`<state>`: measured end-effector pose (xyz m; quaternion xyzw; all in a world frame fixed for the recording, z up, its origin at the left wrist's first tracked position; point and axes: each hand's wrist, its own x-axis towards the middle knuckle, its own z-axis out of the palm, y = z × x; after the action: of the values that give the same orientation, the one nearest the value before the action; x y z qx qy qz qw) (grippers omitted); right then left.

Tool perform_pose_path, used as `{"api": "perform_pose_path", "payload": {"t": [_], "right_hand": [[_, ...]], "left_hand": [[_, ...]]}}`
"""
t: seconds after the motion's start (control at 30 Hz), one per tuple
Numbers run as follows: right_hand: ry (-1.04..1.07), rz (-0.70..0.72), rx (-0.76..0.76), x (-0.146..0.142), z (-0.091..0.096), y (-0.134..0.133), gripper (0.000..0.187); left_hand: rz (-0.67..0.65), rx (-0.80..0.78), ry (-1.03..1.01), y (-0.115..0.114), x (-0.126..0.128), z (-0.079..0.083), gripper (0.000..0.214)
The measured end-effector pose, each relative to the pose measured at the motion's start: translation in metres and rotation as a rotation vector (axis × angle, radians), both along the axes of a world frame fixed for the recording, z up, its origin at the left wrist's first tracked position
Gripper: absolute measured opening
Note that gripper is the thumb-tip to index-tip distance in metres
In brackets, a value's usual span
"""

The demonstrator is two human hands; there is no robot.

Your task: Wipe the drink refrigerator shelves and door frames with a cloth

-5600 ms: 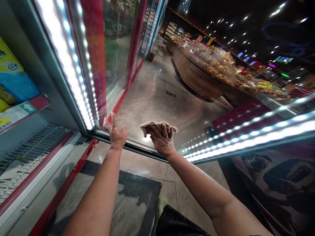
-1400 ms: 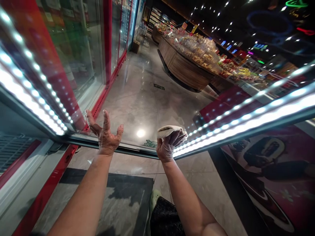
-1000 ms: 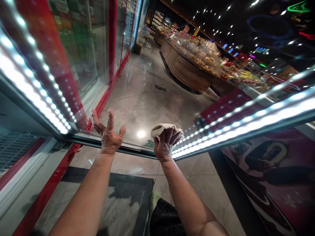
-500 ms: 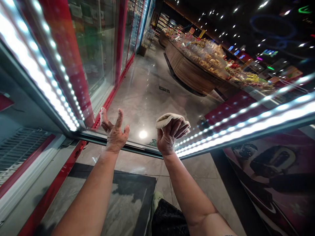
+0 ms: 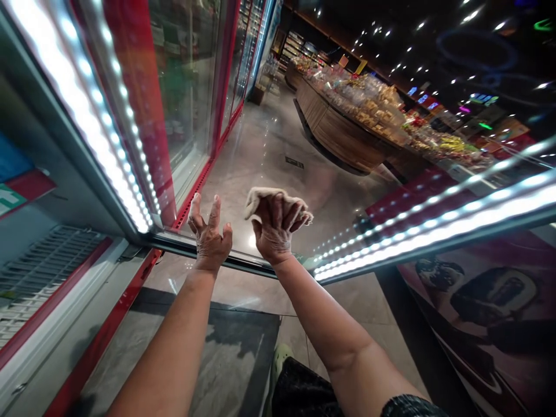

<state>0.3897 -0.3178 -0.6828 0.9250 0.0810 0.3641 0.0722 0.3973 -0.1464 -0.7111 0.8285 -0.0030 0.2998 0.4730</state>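
A glass door (image 5: 243, 168) with bright light strips along both side edges stands in front of me. My right hand (image 5: 277, 234) presses a folded beige cloth (image 5: 260, 200) to the glass, low down near the bottom frame (image 5: 249, 263). To its left, my left hand (image 5: 211, 237) has its fingers spread, with thumb and fingers pointing up; it holds nothing and appears to rest on the lower glass. The palm sides of both hands are hidden.
On the left is a cabinet interior with a white wire rack (image 5: 47, 272). Beyond the glass stands a wooden display counter (image 5: 343, 127) heaped with packaged goods. A pink printed panel (image 5: 473, 295) is at the right. A dark mat (image 5: 217, 341) lies on the floor below.
My right hand has slid left across the glass with the cloth, closer to my left hand. My left hand keeps about the same place on the door; the whole view has shifted slightly.
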Motion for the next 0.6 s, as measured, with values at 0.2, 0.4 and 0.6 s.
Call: {"api": "perform_pose_path", "payload": {"t": [0.2,0.4,0.6], "right_hand": [[0.052,0.049,-0.059,0.005,0.005,0.011,0.056],[0.102,0.11,-0.003,0.014,0.018,0.035,0.062],[0.141,0.148,-0.005,0.017,0.034,0.051,0.065]], "left_hand": [[0.009,-0.037,0.014,0.007,0.002,0.0,0.076],[0.051,-0.042,-0.026,0.01,0.002,0.0,0.085],[0.035,-0.088,-0.001,0.013,0.001,0.001,0.086]]}}
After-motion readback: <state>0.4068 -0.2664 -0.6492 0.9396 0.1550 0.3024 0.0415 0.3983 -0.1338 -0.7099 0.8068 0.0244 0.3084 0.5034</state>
